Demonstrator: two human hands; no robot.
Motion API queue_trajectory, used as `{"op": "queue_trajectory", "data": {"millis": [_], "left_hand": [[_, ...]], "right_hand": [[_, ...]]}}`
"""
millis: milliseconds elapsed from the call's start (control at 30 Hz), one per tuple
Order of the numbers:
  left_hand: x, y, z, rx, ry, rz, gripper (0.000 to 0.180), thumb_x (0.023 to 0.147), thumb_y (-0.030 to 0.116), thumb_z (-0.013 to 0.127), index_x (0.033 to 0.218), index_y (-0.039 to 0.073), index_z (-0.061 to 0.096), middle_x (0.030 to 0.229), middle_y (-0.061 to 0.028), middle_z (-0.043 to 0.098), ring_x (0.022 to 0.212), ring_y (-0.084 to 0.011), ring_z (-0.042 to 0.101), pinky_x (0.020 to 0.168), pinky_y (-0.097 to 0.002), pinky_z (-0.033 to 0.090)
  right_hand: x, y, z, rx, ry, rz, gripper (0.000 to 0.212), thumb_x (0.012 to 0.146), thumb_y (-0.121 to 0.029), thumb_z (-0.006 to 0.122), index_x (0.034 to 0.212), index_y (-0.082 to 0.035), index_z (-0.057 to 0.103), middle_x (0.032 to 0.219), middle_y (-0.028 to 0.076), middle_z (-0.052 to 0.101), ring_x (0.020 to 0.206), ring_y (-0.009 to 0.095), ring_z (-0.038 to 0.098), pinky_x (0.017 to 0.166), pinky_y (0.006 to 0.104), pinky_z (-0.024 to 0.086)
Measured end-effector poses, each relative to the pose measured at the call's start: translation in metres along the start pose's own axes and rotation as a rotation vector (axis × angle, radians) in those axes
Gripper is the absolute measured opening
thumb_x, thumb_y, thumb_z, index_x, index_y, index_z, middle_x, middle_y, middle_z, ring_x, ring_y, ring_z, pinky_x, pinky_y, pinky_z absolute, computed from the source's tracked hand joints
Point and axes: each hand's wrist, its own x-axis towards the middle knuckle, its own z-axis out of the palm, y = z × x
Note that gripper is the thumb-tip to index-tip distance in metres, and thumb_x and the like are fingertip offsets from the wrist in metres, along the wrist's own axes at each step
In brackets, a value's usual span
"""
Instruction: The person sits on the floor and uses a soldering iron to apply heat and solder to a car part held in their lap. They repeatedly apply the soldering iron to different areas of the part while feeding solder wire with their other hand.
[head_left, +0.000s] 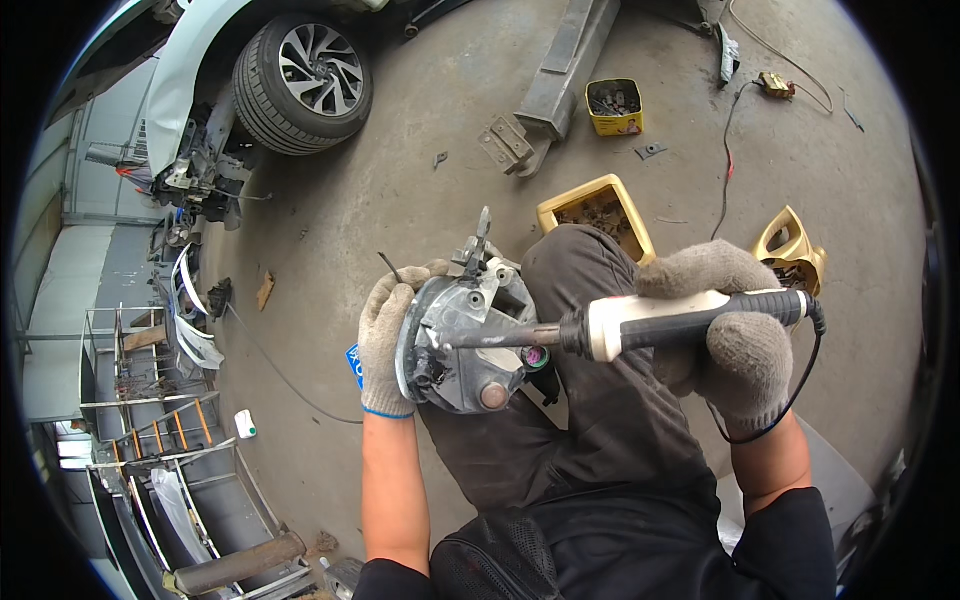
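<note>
My gloved left hand (385, 330) grips the left rim of a grey plastic lamp housing (465, 345), which looks like a car headlight part and rests over my thighs. A thin dark strip (388, 266) sticks up by the fingers of that hand. My gloved right hand (735, 340) is wrapped round the cream and black handle of a soldering iron (640, 325). Its metal shaft points left across the housing, and the tip is at a whitish, rough patch near the left rim; whether it touches cannot be told. A black cord trails from the handle's right end.
A car wheel (320, 75) stands at the far left beside an opened-up car front. Ahead are a yellow tin (615, 118), a cut-open gold container (548, 215) and a metal beam (560, 80). Another gold jug (785, 235) sits right. Metal racks (150, 400) line the left.
</note>
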Motion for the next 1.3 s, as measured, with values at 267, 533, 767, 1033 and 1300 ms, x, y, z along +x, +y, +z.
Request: {"op": "queue_trajectory", "data": {"millis": [267,533,767,1033,1300], "left_hand": [[0.001,-0.001,-0.004,-0.036,0.004,-0.019,0.024,0.095,0.012,0.054,0.110,-0.005,0.059,0.118,-0.0244,0.062,0.106,-0.0298,0.064,0.093,-0.0413,0.053],[0.001,-0.002,-0.002,-0.028,0.022,-0.026,0.024,0.096,0.013,0.053,0.109,-0.006,0.059,0.118,-0.0241,0.062,0.105,-0.0298,0.064,0.094,-0.0414,0.053],[0.000,-0.002,-0.002,-0.022,0.000,-0.010,0.023,0.096,0.012,0.053,0.109,-0.006,0.059,0.118,-0.0240,0.062,0.105,-0.0297,0.064,0.094,-0.0408,0.053],[0.000,0.001,0.002,-0.064,0.015,-0.024,0.018,0.096,0.008,0.054,0.105,-0.005,0.063,0.114,-0.0264,0.064,0.106,-0.0329,0.065,0.093,-0.0465,0.055],[0.000,-0.001,0.001,-0.024,0.033,-0.018,0.022,0.096,0.011,0.052,0.108,-0.005,0.061,0.116,-0.0251,0.063,0.106,-0.0310,0.064,0.093,-0.0431,0.054]], "right_hand": [[0.005,-0.001,-0.012,0.019,-0.123,0.158,0.062,0.070,-0.034,0.081,0.110,0.008,0.060,0.097,0.020,0.069,0.082,0.024,0.072,0.069,0.0339,0.062],[0.009,-0.004,-0.009,0.027,-0.071,0.038,0.059,0.071,-0.034,0.078,0.108,0.009,0.061,0.095,0.019,0.069,0.080,0.023,0.072,0.066,0.0318,0.061],[0.015,-0.006,-0.006,-0.018,-0.142,0.034,0.059,0.071,-0.033,0.077,0.109,0.009,0.061,0.098,0.019,0.068,0.080,0.024,0.071,0.067,0.0308,0.061],[0.018,-0.006,-0.011,0.022,-0.149,0.018,0.056,0.072,-0.032,0.078,0.107,0.008,0.062,0.101,0.020,0.068,0.082,0.024,0.071,0.068,0.0325,0.062],[0.029,-0.002,-0.011,0.123,-0.167,0.070,0.055,0.071,-0.027,0.078,0.109,0.009,0.061,0.105,0.022,0.068,0.086,0.025,0.071,0.066,0.0309,0.060]]}}
